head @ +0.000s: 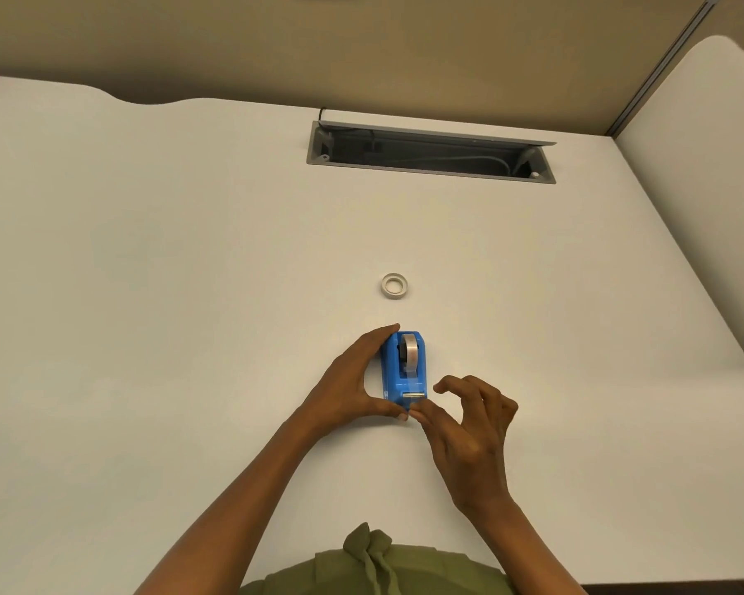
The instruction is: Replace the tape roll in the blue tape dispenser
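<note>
Blue tape dispenser (403,366) sits on the white desk (168,272) straight ahead, long axis pointing away from me, cutter end nearest; spare tape roll (394,286) lies flat just beyond. My left hand (353,380) spans its left side end to end, steadying it. My right hand (469,418) is half-curled, empty, fingertip at the cutter.

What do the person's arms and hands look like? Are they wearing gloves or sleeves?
No gloves and no long sleeves: both forearms are bare up to the bottom of the picture. The left hand and right hand show no rings, watch or bracelets. The person wears an olive green top with a knot at the front.
</note>
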The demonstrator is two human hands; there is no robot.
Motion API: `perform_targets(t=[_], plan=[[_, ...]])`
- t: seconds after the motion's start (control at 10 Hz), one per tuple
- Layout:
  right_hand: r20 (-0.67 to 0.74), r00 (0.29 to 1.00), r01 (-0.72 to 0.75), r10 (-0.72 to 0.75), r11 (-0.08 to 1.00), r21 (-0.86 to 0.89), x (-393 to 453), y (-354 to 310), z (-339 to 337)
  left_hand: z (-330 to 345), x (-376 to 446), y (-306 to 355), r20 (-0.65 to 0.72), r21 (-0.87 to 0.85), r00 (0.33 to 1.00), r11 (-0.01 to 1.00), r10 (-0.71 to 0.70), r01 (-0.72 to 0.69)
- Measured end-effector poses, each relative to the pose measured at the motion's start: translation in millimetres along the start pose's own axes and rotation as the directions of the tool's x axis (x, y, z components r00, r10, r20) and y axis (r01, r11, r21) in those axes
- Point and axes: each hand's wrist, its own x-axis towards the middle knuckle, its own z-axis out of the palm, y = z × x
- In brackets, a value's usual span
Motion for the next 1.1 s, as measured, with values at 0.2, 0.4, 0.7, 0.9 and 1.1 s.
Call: perform_targets(t=[0.2,0.4,0.7,0.9,1.1], plan=[[0.005,1.0,-0.011,0.011,1.0,-0.003,-5.1,4.6,5.0,-0.9,-0.6,2.4,-0.004,0.001,1.0,1.0,0.001,-0.001],[0.031,0.999,0.035,-0.035,0.999,0.003,-5.2,3.3,4.7,-2.0,-1.1,3.4,0.009,0.02,1.0,1.0,-0.015,0.015],[0.16,0.955,-0.27,0.251,0.957,0.105,-15.1,26.6,-5.9,-23.7,1.9,9.8,0.146,0.133,0.987,0.99,-0.069,0.05],[0.027,0.91,-0.395,0.413,0.848,0.353,45.4,32.4,-52.7,-63.1,22.6,35.2,0.018,0.258,1.0,0.966,0.003,-0.007],[-0.171,0.868,-0.342,0.466,0.812,0.474,115.1,23.2,-114.6,-94.5,50.7,79.1,-0.268,0.292,0.954,0.955,0.136,-0.054]])
